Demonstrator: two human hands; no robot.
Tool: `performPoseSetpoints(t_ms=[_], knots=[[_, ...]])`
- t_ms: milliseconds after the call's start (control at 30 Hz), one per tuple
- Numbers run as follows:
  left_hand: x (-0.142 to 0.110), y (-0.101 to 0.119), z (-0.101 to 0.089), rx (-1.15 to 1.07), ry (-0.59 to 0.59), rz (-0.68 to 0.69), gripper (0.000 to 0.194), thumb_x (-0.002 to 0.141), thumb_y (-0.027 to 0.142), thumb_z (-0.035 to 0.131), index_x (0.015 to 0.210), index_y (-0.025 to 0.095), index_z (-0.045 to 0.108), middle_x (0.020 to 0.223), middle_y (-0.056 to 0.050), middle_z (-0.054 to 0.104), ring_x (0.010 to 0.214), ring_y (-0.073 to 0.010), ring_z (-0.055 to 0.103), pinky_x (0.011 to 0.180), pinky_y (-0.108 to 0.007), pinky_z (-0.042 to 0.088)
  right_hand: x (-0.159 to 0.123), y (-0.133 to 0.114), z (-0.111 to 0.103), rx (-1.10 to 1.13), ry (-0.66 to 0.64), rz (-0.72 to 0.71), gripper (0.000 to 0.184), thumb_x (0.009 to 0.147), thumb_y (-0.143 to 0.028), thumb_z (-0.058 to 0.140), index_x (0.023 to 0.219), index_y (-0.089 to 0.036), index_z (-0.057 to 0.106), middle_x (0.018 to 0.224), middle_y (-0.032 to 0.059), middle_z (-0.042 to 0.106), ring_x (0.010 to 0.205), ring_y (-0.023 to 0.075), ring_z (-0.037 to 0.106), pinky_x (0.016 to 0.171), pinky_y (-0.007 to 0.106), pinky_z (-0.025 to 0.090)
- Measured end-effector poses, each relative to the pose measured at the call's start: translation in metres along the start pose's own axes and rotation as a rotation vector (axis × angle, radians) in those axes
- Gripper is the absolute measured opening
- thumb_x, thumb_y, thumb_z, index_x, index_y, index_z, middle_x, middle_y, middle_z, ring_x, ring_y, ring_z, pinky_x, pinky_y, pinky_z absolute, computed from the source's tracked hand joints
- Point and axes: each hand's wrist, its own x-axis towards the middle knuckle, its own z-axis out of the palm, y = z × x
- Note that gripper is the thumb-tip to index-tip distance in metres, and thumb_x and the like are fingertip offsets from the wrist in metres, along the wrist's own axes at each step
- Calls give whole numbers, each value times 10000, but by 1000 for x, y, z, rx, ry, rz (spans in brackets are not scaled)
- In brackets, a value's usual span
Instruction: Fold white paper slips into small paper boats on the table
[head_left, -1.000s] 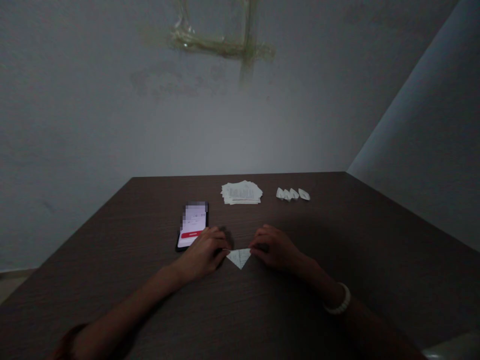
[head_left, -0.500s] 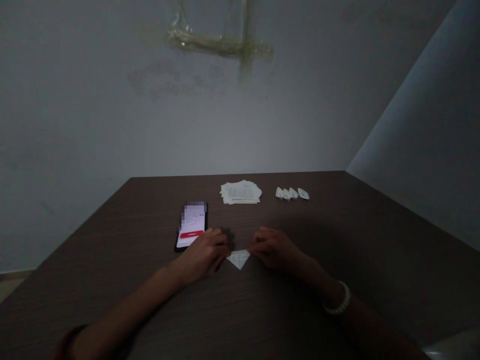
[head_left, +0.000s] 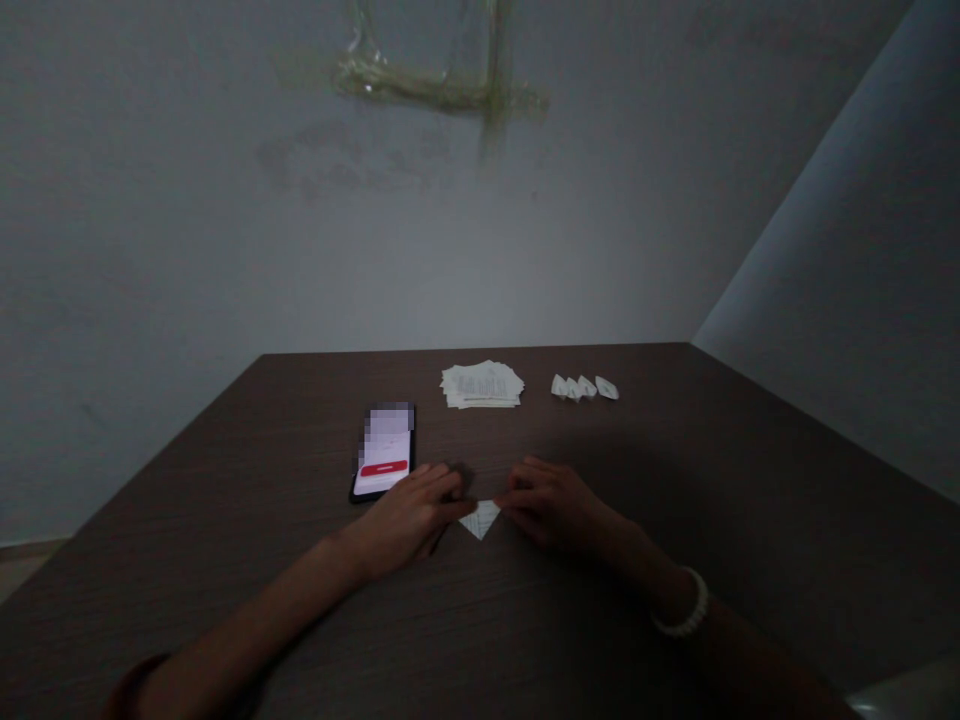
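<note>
A small white paper folded into a downward-pointing triangle [head_left: 480,519] lies on the dark wooden table [head_left: 675,480]. My left hand [head_left: 409,518] rests at its left corner, fingers curled and pressing on the paper's top edge. My right hand [head_left: 551,500] presses the right corner with bent fingers; a white bead bracelet [head_left: 681,616] circles that wrist. Both hands touch the paper and hide its upper corners.
A phone [head_left: 384,450] with a lit screen lies just beyond my left hand. Farther back are a stack of printed paper slips [head_left: 481,384] and a row of small folded paper pieces [head_left: 585,387]. Grey walls close the table's far and right sides.
Both hands have drawn closer together over the triangle, covering more of its top edge. The paper has stayed where it was.
</note>
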Motion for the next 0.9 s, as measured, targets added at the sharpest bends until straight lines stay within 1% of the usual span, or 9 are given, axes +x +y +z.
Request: performPoseSetpoints(t_ms=[100,200,267,400,500,600,667,767,900], knots=[[-1,3,-2,-39,-3,-27,369,857,101,469,1181,208,612,951,-82,526,899,-235,487,761,-348,409,1,-5,1,46,5,46,201,927,-311,522,872,-210,686,839,32,597,789,162,510,667,284,376],[-3,6,-4,-89,15,-43,266,884,203,495,1104,179,643,958,-87,535,918,-241,490,798,-366,414,4,-9,8,17,39,143,242,922,-331,541,777,-187,670,825,34,597,797,164,512,670,286,377],[-4,6,-5,-105,36,-53,223,904,257,496,1015,171,668,947,-83,551,909,-238,497,809,-377,412,6,-10,13,22,50,185,201,888,-330,596,764,-186,660,830,30,603,808,168,516,669,284,381],[-5,4,-2,-115,95,-54,210,913,242,493,892,173,690,895,-72,574,891,-225,512,804,-374,416,9,-12,14,62,56,232,135,847,-314,653,808,-185,654,858,31,606,833,174,519,693,286,400],[-5,4,0,-107,129,-44,191,900,223,515,876,178,699,878,-69,586,887,-222,516,798,-371,422,9,-14,12,69,47,180,106,869,-260,620,944,-206,671,920,42,595,867,179,508,722,291,404],[-5,5,1,-81,156,-51,192,888,193,517,853,175,704,867,-71,593,866,-219,516,768,-364,426,10,-16,10,58,16,74,215,889,-167,557,1050,-260,665,954,44,575,871,178,489,716,287,391],[-5,6,2,-67,165,-57,199,886,189,515,828,172,704,851,-71,593,848,-216,516,747,-358,427,10,-17,10,58,4,47,244,888,-137,534,1051,-263,664,956,46,568,869,179,482,714,287,383],[-6,6,1,-39,166,-63,220,891,200,507,792,169,701,818,-69,591,833,-216,511,735,-358,427,12,-17,10,53,-8,49,230,889,-134,519,1029,-242,666,952,53,561,868,182,478,718,291,377],[-6,6,1,-16,163,-84,240,889,196,497,758,167,696,774,-68,583,816,-218,507,710,-351,426,12,-18,10,48,-2,64,239,886,-147,524,1041,-256,671,936,49,550,865,184,475,718,295,372]])
